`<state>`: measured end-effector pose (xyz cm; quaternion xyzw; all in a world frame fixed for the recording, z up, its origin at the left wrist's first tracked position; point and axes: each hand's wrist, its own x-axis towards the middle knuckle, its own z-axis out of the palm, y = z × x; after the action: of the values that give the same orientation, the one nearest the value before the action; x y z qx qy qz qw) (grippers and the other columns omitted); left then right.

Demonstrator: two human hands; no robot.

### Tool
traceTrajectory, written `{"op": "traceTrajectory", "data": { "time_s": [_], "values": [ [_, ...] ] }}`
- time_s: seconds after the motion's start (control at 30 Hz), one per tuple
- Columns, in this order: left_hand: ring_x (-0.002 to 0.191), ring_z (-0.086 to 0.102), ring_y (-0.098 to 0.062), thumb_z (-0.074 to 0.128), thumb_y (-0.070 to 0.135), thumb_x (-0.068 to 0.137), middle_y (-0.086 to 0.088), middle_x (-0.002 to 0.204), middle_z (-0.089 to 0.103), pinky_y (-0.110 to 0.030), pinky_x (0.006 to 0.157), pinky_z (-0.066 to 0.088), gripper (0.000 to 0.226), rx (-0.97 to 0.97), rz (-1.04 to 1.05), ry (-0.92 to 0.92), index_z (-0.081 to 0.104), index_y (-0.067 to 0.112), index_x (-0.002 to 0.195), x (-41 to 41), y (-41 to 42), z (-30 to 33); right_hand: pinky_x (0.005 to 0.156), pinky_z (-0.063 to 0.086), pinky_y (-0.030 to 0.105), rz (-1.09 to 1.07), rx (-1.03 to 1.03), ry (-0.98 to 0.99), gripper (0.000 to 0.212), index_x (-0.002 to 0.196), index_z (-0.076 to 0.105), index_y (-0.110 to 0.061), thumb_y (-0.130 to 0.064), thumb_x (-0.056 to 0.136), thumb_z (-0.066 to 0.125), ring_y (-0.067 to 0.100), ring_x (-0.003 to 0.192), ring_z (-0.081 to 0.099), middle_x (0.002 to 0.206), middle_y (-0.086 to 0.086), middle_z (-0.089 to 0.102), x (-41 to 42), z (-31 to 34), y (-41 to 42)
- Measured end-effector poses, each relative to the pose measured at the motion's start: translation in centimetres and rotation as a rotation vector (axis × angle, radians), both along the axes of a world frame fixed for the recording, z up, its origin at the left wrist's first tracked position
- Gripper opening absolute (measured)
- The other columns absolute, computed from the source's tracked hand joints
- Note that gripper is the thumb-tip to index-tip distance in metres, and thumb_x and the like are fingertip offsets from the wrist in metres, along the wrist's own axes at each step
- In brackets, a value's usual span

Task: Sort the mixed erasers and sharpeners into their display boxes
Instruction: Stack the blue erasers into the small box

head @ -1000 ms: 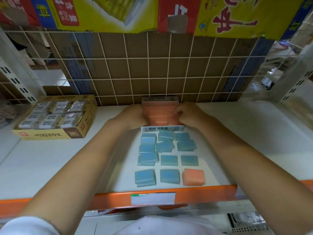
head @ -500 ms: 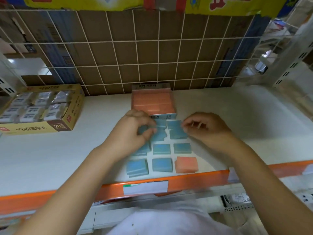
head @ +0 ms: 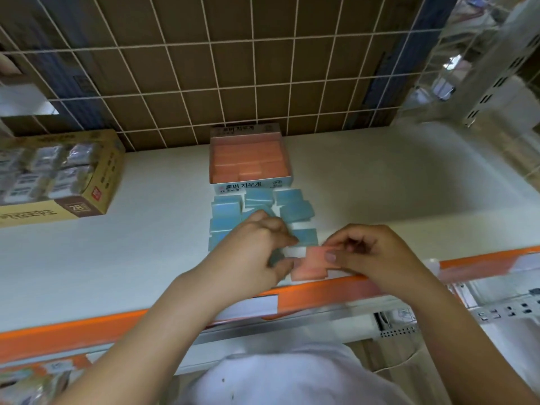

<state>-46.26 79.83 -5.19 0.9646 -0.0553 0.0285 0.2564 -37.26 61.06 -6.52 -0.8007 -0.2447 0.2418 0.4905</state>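
The white shelf carries all items; its front edge bears an orange strip with a white label. The display box stands at the middle of the back edge, against the wire grid; it is filled with orange erasers. Loose blue erasers lie in rows on the shelf just in front of the box, some overlapping. One loose orange eraser lies at the front edge, beside the blue group. The right hand has curled fingers and pinches the right side of this orange eraser. The left hand is curled over the near blue erasers; motion blur prevents confirming whether it grips one. A yellow box of wrapped erasers sits at the back left corner of the shelf, well apart from the display box.
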Motion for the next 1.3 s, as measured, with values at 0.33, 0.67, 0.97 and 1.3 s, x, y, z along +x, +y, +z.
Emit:
{"op": "traceTrajectory", "data": {
  "time_s": [0.33,0.67,0.97,1.3],
  "values": [
    [0.099,0.043,-0.015,0.069,0.03,0.079,-0.001,0.093,0.063,-0.025,0.083,0.038,0.021,-0.007,-0.027,0.086,0.072,0.014,0.094,0.7,-0.8,-0.8,0.056,0.038,0.012,-0.047,0.007,0.016,0.019,0.071,0.07,-0.025,-0.006,0.074,0.072,0.002,0.058,0.047,0.055,-0.015,0.058,0.4,0.1,-0.3],
    [0.069,0.055,-0.008,0.073,0.011,0.076,-0.003,0.078,0.065,-0.018,0.067,0.044,0.02,-0.514,0.202,0.026,0.064,0.029,0.079,0.4,0.6,0.7,0.063,0.047,0.013,-0.072,0.232,0.096,0.015,0.074,0.069,-0.014,0.001,0.075,0.068,0.012,0.069,0.057,0.071,0.001,0.065,0.6,0.7,0.7],
    [0.061,0.055,0.006,0.068,0.001,0.078,0.009,0.074,0.063,-0.005,0.057,0.038,0.023,-0.595,0.433,-0.144,0.066,0.024,0.078,1.4,6.9,2.3,0.069,0.046,0.018,-0.086,0.113,-0.086,0.012,0.079,0.064,-0.027,-0.016,0.08,0.068,0.01,0.079,0.059,0.084,-0.005,0.065,3.7,3.1,7.2],
    [0.075,0.057,-0.017,0.069,0.007,0.079,0.002,0.076,0.062,-0.035,0.08,0.046,0.011,-0.519,0.516,-0.09,0.067,0.016,0.086,5.7,11.7,1.5,0.069,0.043,0.018,0.042,-0.119,-0.279,0.016,0.094,0.066,-0.008,-0.017,0.081,0.068,0.008,0.078,0.056,0.09,0.001,0.062,7.4,3.1,14.7]
  ]
}}
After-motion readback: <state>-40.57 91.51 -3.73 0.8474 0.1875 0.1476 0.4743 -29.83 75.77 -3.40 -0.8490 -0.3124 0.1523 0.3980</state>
